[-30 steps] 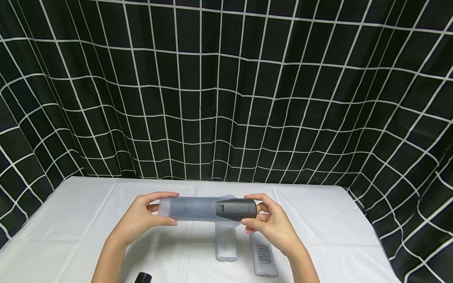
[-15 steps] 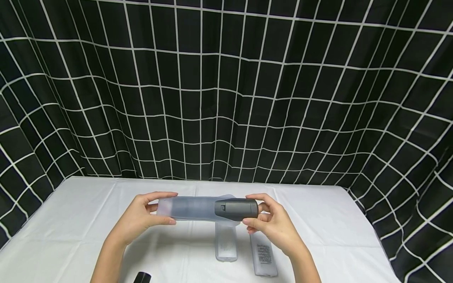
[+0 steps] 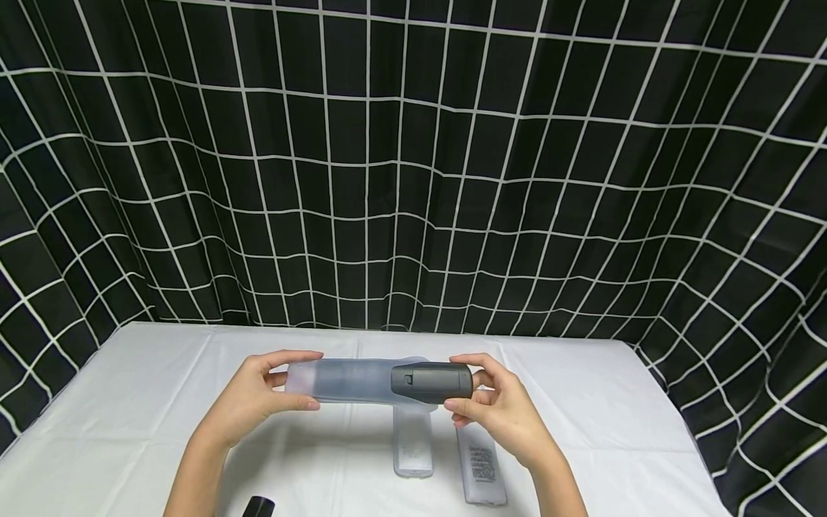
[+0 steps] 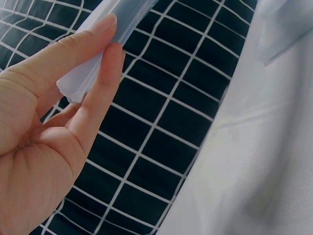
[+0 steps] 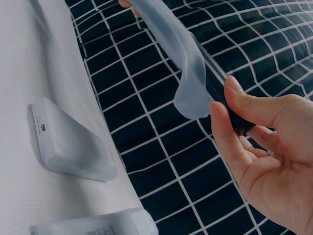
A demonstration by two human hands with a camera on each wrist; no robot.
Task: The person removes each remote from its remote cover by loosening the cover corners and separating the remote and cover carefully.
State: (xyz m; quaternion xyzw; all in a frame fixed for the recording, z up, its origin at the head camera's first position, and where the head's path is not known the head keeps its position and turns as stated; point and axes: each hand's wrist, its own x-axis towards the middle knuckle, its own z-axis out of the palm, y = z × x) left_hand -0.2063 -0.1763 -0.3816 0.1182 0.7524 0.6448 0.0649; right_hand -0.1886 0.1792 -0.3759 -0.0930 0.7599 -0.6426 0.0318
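i observe a gridded curtain (image 3: 381, 179) behind a white table (image 3: 155, 402). above this, the left hand (image 3: 248, 393) pinches one end of a translucent sleeve (image 3: 352, 380); the right hand (image 3: 508, 413) pinches a dark remote (image 3: 436, 383) partly inside it. two pale cases (image 3: 413, 445) lie on the table.

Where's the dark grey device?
In the head view's lower middle, the right hand holds the dark grey device, its left part inside the translucent sleeve the left hand grips.

Right hand (image 5: 269, 166) pinches dark device (image 5: 217, 88), translucent sleeve (image 5: 192, 73) against it.
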